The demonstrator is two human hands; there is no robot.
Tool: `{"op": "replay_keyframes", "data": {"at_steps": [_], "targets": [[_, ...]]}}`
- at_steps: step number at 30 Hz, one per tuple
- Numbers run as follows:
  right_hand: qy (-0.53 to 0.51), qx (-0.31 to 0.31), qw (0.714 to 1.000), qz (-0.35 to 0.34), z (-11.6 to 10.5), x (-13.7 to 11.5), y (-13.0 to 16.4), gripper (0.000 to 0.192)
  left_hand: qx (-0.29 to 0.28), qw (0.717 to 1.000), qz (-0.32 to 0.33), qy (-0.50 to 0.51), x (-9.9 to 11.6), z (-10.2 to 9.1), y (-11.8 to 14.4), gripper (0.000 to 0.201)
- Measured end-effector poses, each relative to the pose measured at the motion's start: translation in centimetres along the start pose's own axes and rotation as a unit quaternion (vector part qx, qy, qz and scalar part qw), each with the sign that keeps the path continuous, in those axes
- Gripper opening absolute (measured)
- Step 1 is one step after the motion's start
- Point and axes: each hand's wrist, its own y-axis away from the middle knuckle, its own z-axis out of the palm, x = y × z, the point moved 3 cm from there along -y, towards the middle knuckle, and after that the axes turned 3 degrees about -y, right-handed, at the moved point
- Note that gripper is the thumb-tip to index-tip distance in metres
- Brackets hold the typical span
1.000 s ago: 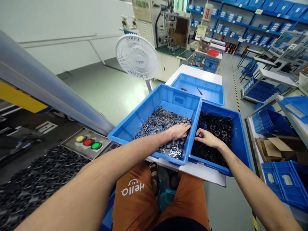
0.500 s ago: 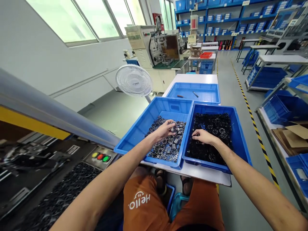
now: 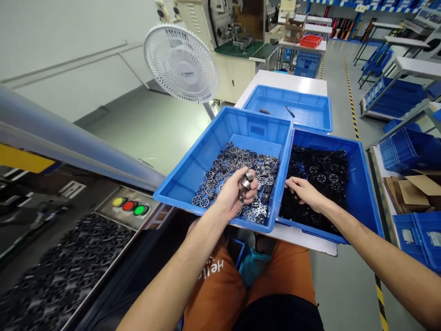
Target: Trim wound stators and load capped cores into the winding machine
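Note:
My left hand [image 3: 237, 193] is turned palm up over the left blue bin [image 3: 188, 177], its fingers curled around a few shiny metal rings [image 3: 246, 179]. Below and around it lie many small spoked metal wheels [image 3: 220, 168], silver and dark. Over the right blue bin [image 3: 361, 193], my right hand [image 3: 305, 192] has its fingers bent together in a pinch close to the dividing wall. Whatever is between those fingertips is hidden or too small to make out. Dark spoked wheels [image 3: 322, 178] fill much of that bin under the hand.
Behind the bins, a shallow blue tray [image 3: 303, 94] holds a pen-like tool [image 3: 290, 111] and a brown-handled tool [image 3: 264, 111]. A white fan [image 3: 182, 64] stands beyond the left bin. Colored buttons [image 3: 129, 206] and a bed of dark parts [image 3: 69, 266] are at left.
My left hand has turned palm up and drawn nearer to me, with metal rings showing in it. My right hand stays over the right bin. The view has tilted down.

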Motion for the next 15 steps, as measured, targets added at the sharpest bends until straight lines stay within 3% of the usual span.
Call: {"op": "replay_keyframes", "data": {"at_steps": [6, 12, 15], "targets": [[-0.107, 0.008, 0.994, 0.022, 1.1, 0.0, 3.2, 0.033, -0.034, 0.998, 0.036, -0.038, -0.5, 0.7, 1.7, 0.030], [-0.146, 0.065, 0.987, -0.019, -0.6, -2.1, 4.1, 0.056, -0.086, 0.994, 0.036, -0.050, -0.4, 1.1, 2.4, 0.043], [-0.163, 0.072, 0.983, -0.050, -0.8, -3.8, 4.4, 0.058, -0.084, 0.995, 0.035, -0.027, -0.4, 1.0, 2.2, 0.051]]}}
